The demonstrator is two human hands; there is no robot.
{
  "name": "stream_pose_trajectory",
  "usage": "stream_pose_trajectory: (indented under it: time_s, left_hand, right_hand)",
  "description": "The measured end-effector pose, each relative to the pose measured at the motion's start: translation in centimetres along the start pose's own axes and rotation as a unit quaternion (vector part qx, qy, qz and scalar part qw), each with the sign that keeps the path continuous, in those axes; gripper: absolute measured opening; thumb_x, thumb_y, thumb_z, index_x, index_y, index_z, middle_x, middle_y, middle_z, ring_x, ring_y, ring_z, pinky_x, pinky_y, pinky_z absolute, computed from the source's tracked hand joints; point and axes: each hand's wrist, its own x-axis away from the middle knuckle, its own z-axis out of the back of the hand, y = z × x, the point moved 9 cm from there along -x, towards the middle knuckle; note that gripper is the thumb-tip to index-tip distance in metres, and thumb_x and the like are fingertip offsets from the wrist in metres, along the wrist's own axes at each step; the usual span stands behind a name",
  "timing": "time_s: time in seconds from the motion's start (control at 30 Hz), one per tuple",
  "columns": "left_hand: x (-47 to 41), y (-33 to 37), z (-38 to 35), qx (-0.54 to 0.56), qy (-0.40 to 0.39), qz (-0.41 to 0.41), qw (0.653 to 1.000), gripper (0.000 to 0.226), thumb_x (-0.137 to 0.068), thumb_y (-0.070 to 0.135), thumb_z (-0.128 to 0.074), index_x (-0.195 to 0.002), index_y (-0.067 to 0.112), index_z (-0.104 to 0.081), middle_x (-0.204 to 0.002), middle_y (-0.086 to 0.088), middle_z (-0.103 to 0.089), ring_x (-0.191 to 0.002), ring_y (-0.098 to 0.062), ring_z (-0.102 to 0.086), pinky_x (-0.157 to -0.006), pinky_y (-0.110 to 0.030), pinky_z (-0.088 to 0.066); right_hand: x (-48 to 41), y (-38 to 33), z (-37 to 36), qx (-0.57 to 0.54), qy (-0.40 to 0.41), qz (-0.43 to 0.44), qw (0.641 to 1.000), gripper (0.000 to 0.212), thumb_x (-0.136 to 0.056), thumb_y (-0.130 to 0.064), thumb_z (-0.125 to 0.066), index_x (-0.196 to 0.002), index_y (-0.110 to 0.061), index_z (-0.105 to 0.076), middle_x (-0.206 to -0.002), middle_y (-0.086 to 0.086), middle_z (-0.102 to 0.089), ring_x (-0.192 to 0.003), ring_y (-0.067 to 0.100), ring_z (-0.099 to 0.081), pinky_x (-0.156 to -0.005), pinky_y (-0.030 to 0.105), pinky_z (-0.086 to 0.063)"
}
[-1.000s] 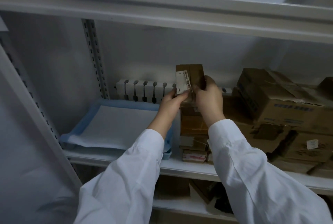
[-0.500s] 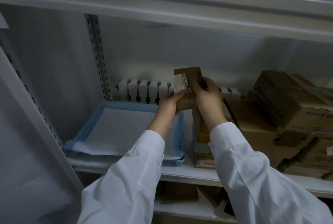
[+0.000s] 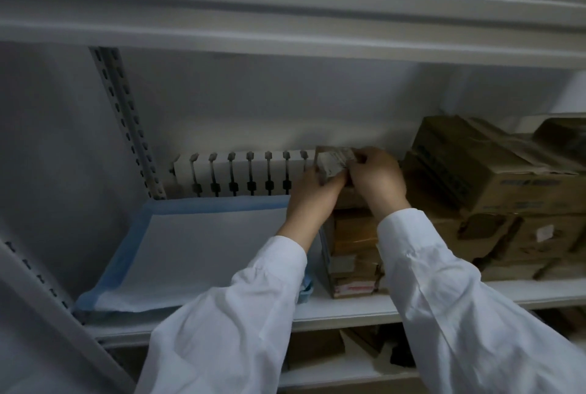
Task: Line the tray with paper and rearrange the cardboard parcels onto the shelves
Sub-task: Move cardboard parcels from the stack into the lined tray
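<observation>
**On the middle shelf, a small parcel is held over the stack**

Across the whole view a white metal shelving unit is seen. Its upper shelf (image 3: 285, 22) crosses the top, and a slotted upright (image 3: 123, 121) stands at the left rear. On the lower shelf (image 3: 333, 368) dark cardboard pieces are dimly made out.

Between the two, the middle shelf (image 3: 348, 308) is loaded from left to right. At its right end large cardboard boxes (image 3: 491, 171), worn and taped, are piled one upon another. At its left a blue tray (image 3: 139, 235) is set. The tray's floor is covered by a sheet of white paper (image 3: 206, 251), with the blue rim left showing around the sheet. Between the tray and the boxes a stack of flat cardboard parcels (image 3: 355, 251) is placed, just beside the tray's right edge. Along the back wall, behind the tray, a white slotted rack (image 3: 241, 171) is stood upright.

Over the top of the stack, near the back of the shelf, a small cardboard parcel (image 3: 333, 160) with a white label is held, outside the tray. It is gripped by both hands. The left hand (image 3: 314, 194) is curled round its left side and underside. The right hand (image 3: 377, 178) is closed on its right side, with the upper edge pinched by the fingertips. Whether the parcel touches the stack beneath cannot be told, since its base is hidden by the hands.
</observation>
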Motion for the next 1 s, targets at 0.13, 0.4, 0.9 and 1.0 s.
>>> stream_pose_trajectory:
  time_s: [0.13,0.4,0.9,1.0]
  left_hand:
    - [-0.5,-0.3,-0.8,-0.037,0.021,-0.002,0.999,0.035,-0.091,0.044,-0.048,-0.12,0.026,-0.056,-0.123,-0.003,-0.06,-0.111,-0.024,-0.055,-0.094,-0.034,-0.045]
    - [-0.4,-1.7,-1.1,0.064,0.078,0.095,0.99,0.069,-0.094,0.041,-0.047,-0.149,0.012,-0.018,-0.153,-0.01,-0.029,-0.138,-0.03,-0.032,-0.107,-0.038,-0.031]
    - [2.1,3.4,-3.0,-0.137,0.206,-0.051,0.968,0.043,-0.091,0.038,-0.049,-0.129,0.017,-0.051,-0.14,-0.01,-0.045,-0.134,-0.031,-0.033,-0.111,-0.048,-0.029]
    - [2.1,3.2,-2.9,-0.149,0.216,-0.04,0.964,0.042,-0.092,0.037,-0.048,-0.129,0.018,-0.051,-0.14,-0.01,-0.044,-0.133,-0.032,-0.034,-0.111,-0.047,-0.03]
  right_hand:
    - [-0.2,0.5,0.2,-0.012,-0.022,0.013,1.0,0.026,-0.096,-0.018,-0.046,-0.117,-0.014,-0.062,-0.115,0.011,-0.065,-0.096,0.027,-0.063,-0.083,0.036,-0.054]
    - [0.4,1.8,2.5,-0.036,-0.066,0.06,0.995,0.039,-0.098,-0.012,-0.039,-0.136,-0.012,-0.048,-0.139,0.012,-0.05,-0.123,0.029,-0.05,-0.093,0.031,-0.042]
    - [3.0,8.6,0.6,0.314,-0.215,0.236,0.894,0.095,-0.084,-0.028,-0.065,-0.152,-0.03,0.002,-0.161,0.006,-0.001,-0.148,0.028,-0.002,-0.118,0.047,-0.012]
    - [3.0,8.4,0.7,0.316,-0.129,0.284,0.896,0.085,-0.087,-0.026,-0.062,-0.151,-0.029,-0.006,-0.16,0.009,-0.013,-0.146,0.03,-0.014,-0.116,0.047,-0.021]
